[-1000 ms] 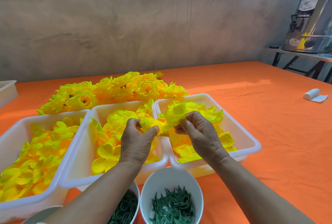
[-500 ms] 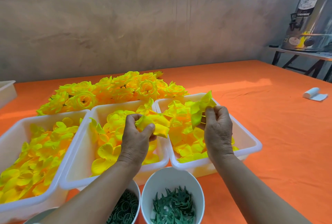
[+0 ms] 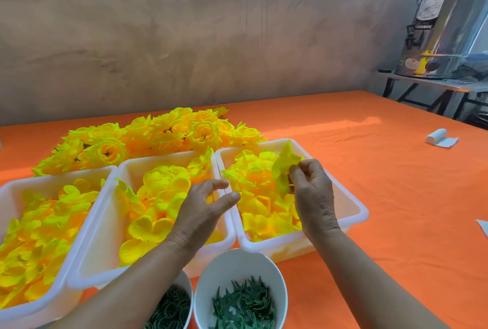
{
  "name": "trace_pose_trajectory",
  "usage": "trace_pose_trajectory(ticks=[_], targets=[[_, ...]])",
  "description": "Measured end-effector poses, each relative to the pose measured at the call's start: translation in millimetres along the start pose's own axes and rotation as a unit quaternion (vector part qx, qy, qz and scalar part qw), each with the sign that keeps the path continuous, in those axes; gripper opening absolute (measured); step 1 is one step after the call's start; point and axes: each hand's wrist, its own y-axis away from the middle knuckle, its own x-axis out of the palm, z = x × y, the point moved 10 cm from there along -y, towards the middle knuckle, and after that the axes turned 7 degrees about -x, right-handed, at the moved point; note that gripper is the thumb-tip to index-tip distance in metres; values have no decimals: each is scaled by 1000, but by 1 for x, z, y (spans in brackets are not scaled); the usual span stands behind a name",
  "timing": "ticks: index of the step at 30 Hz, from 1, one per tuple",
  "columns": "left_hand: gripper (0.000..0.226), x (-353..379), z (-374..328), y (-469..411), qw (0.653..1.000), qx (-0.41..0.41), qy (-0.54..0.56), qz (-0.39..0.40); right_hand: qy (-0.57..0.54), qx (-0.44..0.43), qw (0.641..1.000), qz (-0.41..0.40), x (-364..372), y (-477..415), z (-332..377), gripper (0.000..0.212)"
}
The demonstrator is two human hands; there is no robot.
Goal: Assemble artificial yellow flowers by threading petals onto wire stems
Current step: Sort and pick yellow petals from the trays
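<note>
My right hand (image 3: 313,191) pinches a yellow petal piece (image 3: 284,170) above the right white tray (image 3: 353,212), which holds loose yellow petals. My left hand (image 3: 203,209) hovers over the rim between the middle tray (image 3: 105,257) and the right tray, fingers spread and holding nothing. A left tray (image 3: 8,188) also holds yellow petals. Finished yellow flowers (image 3: 158,135) lie in a heap behind the trays. No wire stem is visible.
Two white cups stand at the near edge: one with green leaf-shaped calyx pieces (image 3: 243,305), one with green rings (image 3: 171,310). An orange cloth (image 3: 396,196) covers the table. A white roll (image 3: 437,136) lies far right. A steel urn (image 3: 446,30) stands on a side table.
My left hand let go of the yellow piece it held and opened. My right hand drew its petal piece to the right, over the right tray.
</note>
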Motion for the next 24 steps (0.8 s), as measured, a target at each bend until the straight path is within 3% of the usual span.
trace_pose_trajectory(ticks=[4,7,9,10,12,15,17,19,21,24], targets=[[63,3,-11,8,999,41,10,23,122,-187,970,100,30,21,44,11],[66,11,-12,11,997,40,-11,60,235,-330,890,210,60,48,62,8],[58,11,-11,11,998,34,-5,57,281,-375,841,270,74,60,61,12],[43,9,-10,10,999,29,3,43,273,-373,840,285,76,61,60,12],[4,2,-8,8,999,22,39,12,217,-323,882,267,69,52,57,13],[20,0,0,4,995,-6,102,13,149,-177,953,198,52,27,37,18],[20,0,0,3,992,-9,122,22,113,-57,966,226,54,19,18,26],[20,3,1,2,991,-6,128,33,59,18,960,273,63,21,9,21],[18,6,2,1,992,-4,121,44,11,38,956,290,66,23,10,4],[11,6,4,0,993,-1,109,35,-11,21,962,271,63,22,13,16]])
